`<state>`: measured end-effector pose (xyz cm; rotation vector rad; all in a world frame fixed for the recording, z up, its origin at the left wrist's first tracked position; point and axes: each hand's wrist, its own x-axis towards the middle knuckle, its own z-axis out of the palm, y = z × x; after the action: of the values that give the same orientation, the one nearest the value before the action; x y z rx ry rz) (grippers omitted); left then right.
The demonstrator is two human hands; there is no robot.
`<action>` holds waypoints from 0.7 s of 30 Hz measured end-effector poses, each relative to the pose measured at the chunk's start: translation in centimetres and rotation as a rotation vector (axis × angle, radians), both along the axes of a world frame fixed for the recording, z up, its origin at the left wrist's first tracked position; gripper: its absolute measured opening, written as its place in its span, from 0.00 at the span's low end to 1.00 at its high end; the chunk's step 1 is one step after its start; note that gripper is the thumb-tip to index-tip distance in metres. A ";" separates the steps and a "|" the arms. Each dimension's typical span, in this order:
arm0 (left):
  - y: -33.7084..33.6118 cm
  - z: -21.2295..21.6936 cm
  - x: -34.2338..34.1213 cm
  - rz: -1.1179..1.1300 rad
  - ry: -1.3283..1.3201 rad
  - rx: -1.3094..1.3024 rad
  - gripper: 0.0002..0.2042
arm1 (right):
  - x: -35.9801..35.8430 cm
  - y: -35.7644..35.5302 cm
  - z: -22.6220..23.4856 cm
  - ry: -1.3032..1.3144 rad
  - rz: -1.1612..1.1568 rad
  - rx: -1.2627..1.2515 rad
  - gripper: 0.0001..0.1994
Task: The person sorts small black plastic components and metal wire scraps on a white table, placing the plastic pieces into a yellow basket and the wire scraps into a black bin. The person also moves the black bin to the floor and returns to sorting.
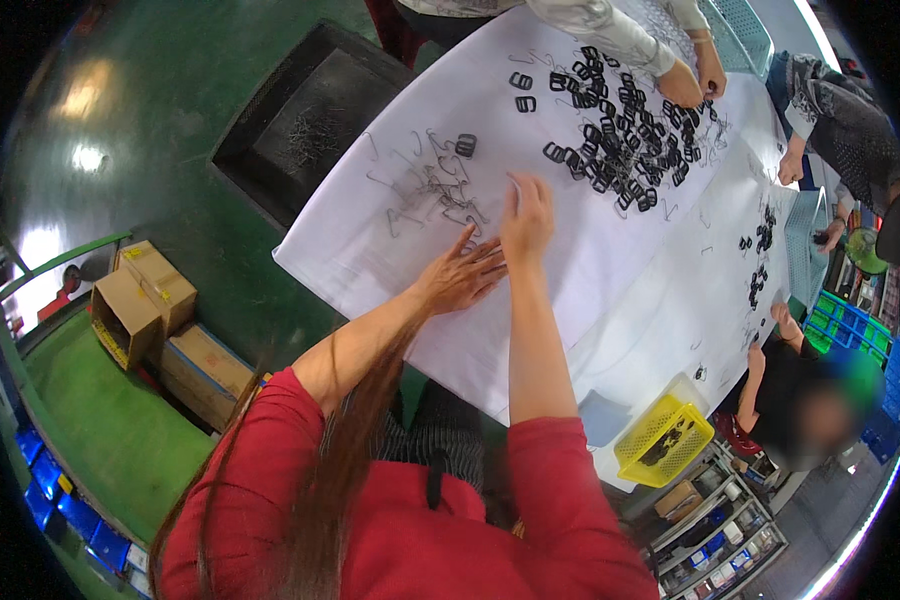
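White surface (610, 275); at 11 o'clock, black tray (345, 82) holding thin wires (313, 140); at 4, yellow basket (638, 462) holding dark pieces (668, 441). Left grip (462, 277) spread, released; right grip (527, 222) blurred, impossible to judge. Wire hooks (448, 190) on surface, 12 o'clock.

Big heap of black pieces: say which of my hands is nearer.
Right. Your right hand is just lower-left of the heap; your left hand lies farther that way.

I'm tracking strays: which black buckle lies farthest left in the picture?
The lone buckle at the wire-hook heap's upper right, beyond the left hand; other buckles lie farther right, mostly in the big pile.
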<state>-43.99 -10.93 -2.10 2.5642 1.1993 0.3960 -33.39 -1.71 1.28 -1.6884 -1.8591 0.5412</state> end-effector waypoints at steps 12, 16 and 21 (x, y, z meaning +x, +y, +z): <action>8.2 2.0 -5.3 0.206 0.075 -0.052 0.22 | -4.7 6.7 0.8 0.191 -0.074 -0.295 0.13; 9.9 0.4 -10.6 0.409 0.050 0.007 0.22 | -0.3 5.1 2.1 0.369 -0.177 -0.298 0.11; 11.1 0.7 -18.0 0.591 0.238 0.043 0.21 | 3.8 0.2 3.5 0.376 -0.343 -0.406 0.10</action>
<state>-61.97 0.15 -1.41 2.2912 2.0570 0.2357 -29.62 -1.52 4.79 -1.9426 -1.2165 1.0560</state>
